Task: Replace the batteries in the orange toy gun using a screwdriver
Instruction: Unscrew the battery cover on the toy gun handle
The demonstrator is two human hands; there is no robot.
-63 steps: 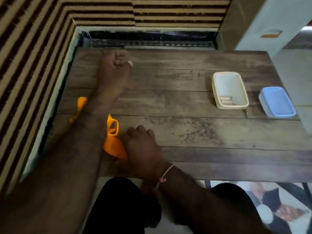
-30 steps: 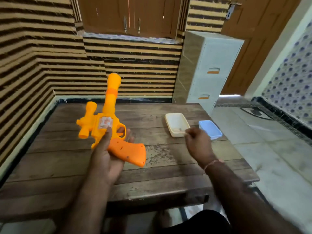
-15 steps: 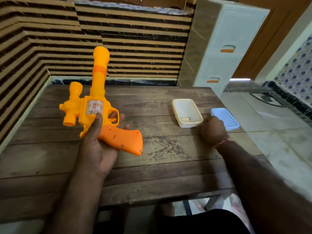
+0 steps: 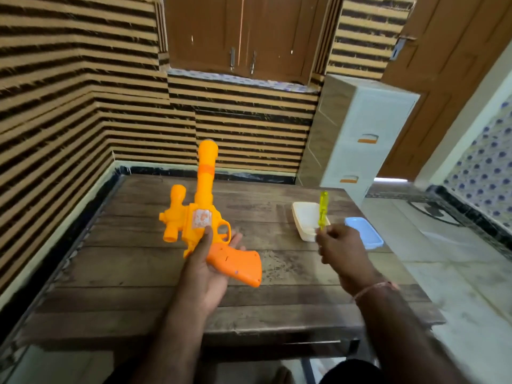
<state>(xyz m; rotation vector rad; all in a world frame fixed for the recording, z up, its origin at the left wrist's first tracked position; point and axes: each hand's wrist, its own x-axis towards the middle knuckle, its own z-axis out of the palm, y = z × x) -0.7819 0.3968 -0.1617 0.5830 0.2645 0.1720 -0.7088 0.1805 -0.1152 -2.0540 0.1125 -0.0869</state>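
Cream tub, contents unclear

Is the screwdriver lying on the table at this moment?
No, the right hand pinches the yellow-green screwdriver and holds it upright above the table.

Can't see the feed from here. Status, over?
Left hand holds gun above table, barrel up. Right hand grips screwdriver. Nothing between them.
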